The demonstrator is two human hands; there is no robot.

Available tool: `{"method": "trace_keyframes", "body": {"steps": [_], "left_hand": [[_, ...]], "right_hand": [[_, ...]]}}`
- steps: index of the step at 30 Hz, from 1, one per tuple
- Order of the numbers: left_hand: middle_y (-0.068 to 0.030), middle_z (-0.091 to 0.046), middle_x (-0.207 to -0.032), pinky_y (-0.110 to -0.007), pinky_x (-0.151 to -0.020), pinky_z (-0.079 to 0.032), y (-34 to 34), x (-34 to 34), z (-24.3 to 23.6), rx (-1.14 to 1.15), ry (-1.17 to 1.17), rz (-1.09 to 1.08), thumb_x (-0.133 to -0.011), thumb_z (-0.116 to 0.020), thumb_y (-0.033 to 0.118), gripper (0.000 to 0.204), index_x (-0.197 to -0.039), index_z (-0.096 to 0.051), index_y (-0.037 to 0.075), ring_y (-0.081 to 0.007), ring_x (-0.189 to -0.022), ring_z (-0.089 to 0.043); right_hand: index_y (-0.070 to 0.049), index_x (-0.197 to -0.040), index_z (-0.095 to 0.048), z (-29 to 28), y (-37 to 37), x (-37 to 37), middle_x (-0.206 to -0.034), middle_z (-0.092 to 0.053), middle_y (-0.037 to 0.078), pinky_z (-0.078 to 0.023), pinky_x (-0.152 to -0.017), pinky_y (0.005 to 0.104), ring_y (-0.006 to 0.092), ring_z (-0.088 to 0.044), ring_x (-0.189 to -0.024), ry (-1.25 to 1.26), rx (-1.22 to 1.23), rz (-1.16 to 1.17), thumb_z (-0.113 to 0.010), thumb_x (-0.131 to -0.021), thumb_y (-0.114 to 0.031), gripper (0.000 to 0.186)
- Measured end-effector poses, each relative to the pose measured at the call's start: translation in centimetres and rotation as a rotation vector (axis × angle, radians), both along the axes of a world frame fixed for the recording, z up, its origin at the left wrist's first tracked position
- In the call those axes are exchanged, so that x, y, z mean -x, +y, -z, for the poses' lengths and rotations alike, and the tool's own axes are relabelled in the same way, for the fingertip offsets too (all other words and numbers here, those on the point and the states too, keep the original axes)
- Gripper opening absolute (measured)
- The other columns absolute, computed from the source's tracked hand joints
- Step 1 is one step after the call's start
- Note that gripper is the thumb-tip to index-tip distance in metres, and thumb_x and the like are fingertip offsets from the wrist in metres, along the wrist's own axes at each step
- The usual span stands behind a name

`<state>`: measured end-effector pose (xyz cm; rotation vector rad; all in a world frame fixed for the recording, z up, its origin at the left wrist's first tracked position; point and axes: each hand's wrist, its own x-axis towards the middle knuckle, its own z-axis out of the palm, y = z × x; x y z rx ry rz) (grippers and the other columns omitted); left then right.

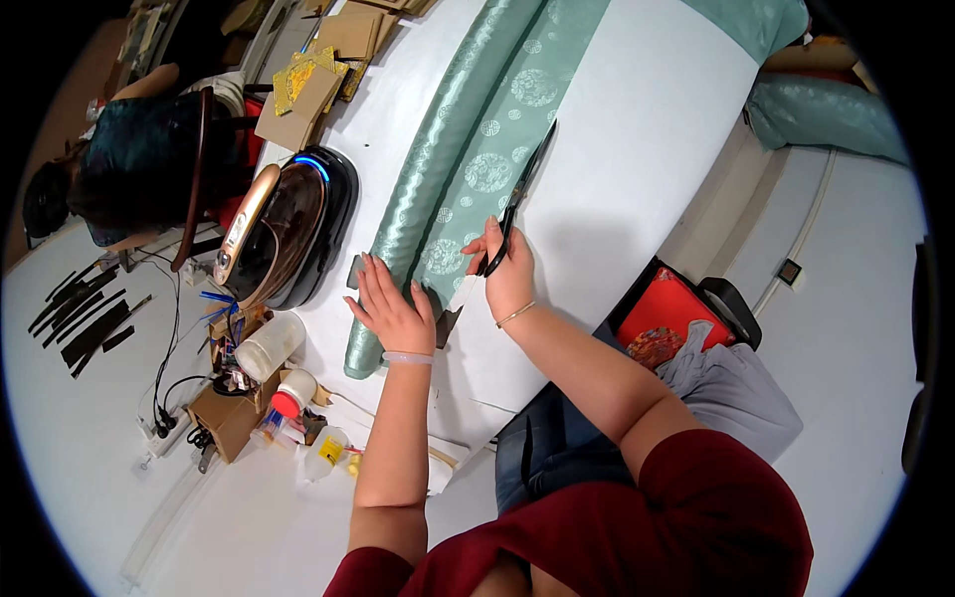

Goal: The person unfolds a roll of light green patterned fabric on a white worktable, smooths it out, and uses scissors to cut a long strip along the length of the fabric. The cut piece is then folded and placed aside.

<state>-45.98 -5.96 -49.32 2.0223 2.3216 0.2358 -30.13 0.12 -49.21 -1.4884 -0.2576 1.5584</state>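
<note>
A roll of shiny green fabric [438, 159] lies across the white table, with a flat part patterned in pale round motifs [487, 171] unrolled along its right side. My left hand [391, 310] rests on the near end of the roll, palm down and fingers stretched out. A dark strip, partly under my left hand, shows on both sides of it. My right hand [511, 271] is closed round the handles of black scissors [519, 189]. The scissors' blades point away from me along the right edge of the patterned fabric. Whether the blades touch the cloth I cannot tell.
Left of the roll stands an iron [274, 234] with a glowing blue light. Beyond it lie cardboard pieces [348, 35]. Jars [271, 346], a cardboard box [224, 418] and cables are at the left. Another person [149, 159] sits at far left. A red bag [667, 313] is at right.
</note>
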Motion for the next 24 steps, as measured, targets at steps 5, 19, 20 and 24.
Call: {"method": "trace_keyframes", "body": {"steps": [5,19,20,24], "left_hand": [[-0.0159,-0.037,-0.159,-0.059,-0.119,-0.018,0.7,-0.2,0.3,0.010,0.002,-0.055,-0.095,-0.057,0.022,0.066,-0.153,-0.034,0.000,-0.0353,-0.145,-0.036],[-0.0283,-0.023,-0.162,-0.067,-0.118,-0.011,-2.9,-4.3,1.3,0.049,-0.136,0.159,-0.092,-0.062,0.022,0.077,-0.154,-0.025,-0.007,-0.0491,-0.150,-0.020],[-0.0285,-0.023,-0.162,-0.067,-0.118,-0.011,-3.7,-4.9,1.7,0.066,-0.184,0.190,-0.092,-0.061,0.022,0.077,-0.154,-0.025,-0.007,-0.0492,-0.150,-0.020],[-0.0294,-0.023,-0.162,-0.066,-0.119,-0.011,-6.2,-6.4,3.3,0.187,-0.237,0.182,-0.092,-0.059,0.021,0.076,-0.154,-0.025,-0.007,-0.0493,-0.150,-0.020]], "right_hand": [[-0.001,-0.090,-0.054,-0.1,1.4,-1.1,-0.075,-0.066,0.009,-0.045,-0.053,0.0263,0.0111,-0.056,-0.054,-0.021,0.032,-0.013,-0.057,-0.104,-0.038,0.040],[-0.001,-0.083,-0.054,-0.6,2.3,-1.7,-0.068,-0.063,0.007,-0.044,-0.051,0.0266,0.0114,-0.055,-0.050,-0.059,0.076,-0.027,-0.060,-0.103,-0.036,0.040],[-0.001,-0.084,-0.054,-0.5,2.2,-1.7,-0.068,-0.063,0.008,-0.044,-0.050,0.0265,0.0113,-0.055,-0.050,-0.055,0.087,-0.015,-0.060,-0.102,-0.036,0.040],[-0.001,-0.088,-0.054,-0.6,2.7,-2.2,-0.071,-0.065,0.008,-0.043,-0.050,0.0261,0.0107,-0.055,-0.050,-0.029,0.106,0.011,-0.061,-0.102,-0.036,0.038]]}}
